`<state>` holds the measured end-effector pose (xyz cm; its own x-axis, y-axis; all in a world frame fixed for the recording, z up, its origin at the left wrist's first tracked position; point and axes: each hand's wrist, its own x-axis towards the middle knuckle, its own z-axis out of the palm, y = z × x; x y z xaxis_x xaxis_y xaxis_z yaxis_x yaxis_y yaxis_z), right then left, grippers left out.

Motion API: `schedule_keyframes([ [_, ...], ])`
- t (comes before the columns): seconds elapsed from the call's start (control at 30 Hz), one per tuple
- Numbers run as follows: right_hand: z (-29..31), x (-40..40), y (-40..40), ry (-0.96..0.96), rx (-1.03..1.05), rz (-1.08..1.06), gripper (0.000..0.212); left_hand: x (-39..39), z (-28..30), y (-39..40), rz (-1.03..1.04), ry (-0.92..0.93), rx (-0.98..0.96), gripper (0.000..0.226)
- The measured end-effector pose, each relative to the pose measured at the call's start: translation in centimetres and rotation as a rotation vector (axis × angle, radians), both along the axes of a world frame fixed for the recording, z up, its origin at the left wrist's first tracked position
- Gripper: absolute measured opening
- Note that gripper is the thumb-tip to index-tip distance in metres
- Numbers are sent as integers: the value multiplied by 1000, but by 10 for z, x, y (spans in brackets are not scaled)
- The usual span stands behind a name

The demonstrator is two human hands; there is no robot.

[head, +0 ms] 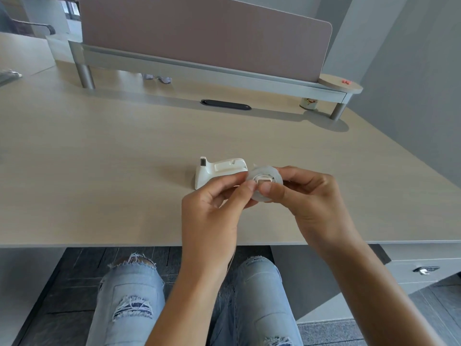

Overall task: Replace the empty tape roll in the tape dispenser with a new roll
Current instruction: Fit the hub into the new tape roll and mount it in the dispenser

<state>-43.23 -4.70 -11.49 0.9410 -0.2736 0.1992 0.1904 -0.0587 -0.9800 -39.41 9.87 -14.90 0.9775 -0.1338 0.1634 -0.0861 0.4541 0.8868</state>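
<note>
A white tape dispenser (219, 172) stands on the light wooden desk (99, 171), its cutter end pointing left and its cradle empty. Just in front of it, above the desk, both hands hold a translucent tape roll (264, 179) with a white hub in its centre. My left hand (214, 208) pinches the roll's left side between thumb and forefinger. My right hand (311, 198) grips the right side, its thumb pressed on the face near the hub. The lower part of the roll is hidden by my fingers.
A raised shelf (224, 71) with a pinkish divider panel runs along the back of the desk. A dark cable slot (225, 105) lies below it, and a small patterned cup (308, 103) stands at the back right. A drawer unit (424, 265) sits under the desk's right side.
</note>
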Motion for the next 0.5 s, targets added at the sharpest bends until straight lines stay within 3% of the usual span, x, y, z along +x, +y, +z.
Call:
schedule_keyframes([
  [0.5, -5, 65, -31, 40, 87, 139, 20, 54, 4, -18, -42, 146, 12, 23],
])
